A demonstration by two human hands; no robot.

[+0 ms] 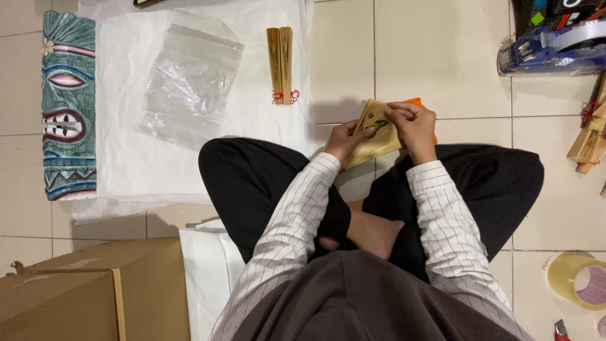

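On the tiled floor (442,57), white paper (126,164) bears a clear bag (189,82), contents unclear; both hands' grip (346,137) (413,123) holds a folded fan (377,136).

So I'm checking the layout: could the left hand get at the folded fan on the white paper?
Probably yes: the left hand grips a wooden fan, but the folded fan lies unobstructed just ahead on the white paper.

Setting: home floor used as a packing station, per pale floor tiles (454,69), cardboard box (95,297), tape dispenser (555,47), tape roll (577,278), white wrapping paper (132,158), clear zip bags (189,79), person seated cross-legged.
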